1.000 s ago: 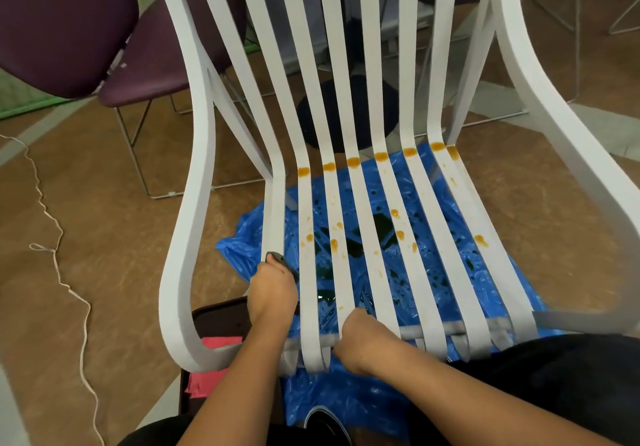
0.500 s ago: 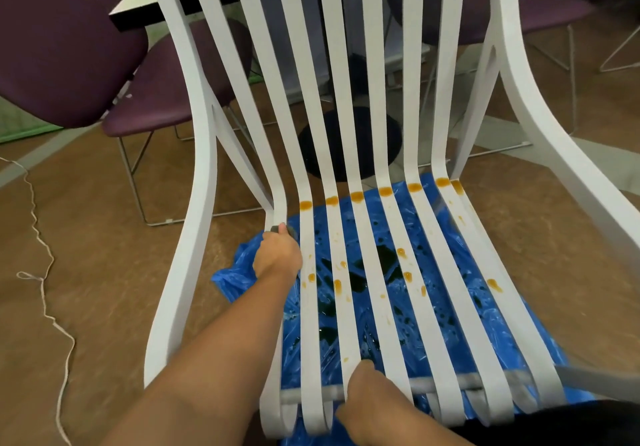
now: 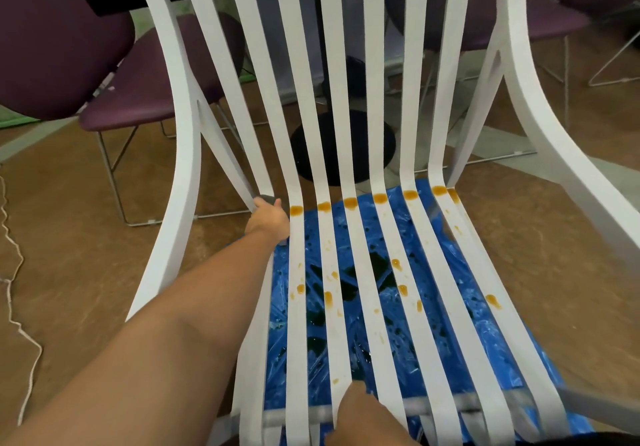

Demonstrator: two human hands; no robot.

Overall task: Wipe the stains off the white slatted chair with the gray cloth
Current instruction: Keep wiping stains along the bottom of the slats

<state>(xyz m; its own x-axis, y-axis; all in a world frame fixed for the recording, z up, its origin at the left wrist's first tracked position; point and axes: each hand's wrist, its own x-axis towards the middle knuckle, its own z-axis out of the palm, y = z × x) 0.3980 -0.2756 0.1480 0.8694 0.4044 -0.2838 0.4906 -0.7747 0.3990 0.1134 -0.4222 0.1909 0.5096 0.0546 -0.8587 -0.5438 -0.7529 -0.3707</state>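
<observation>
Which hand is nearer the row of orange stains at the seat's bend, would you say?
Left. The left hand, holding the gray cloth, sits beside the leftmost stain; the right hand grips the front edge of the chair.

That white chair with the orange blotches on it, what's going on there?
A person is cleaning the white chair. Their left hand holds a gray cloth against the leftmost slat, right where the seat bends up into the back. Their right hand grips the slats at the seat's front edge. Orange stains run in a row across that bend on the other slats, with more drips on the seat. A blue plastic sheet lies under the chair.
</observation>
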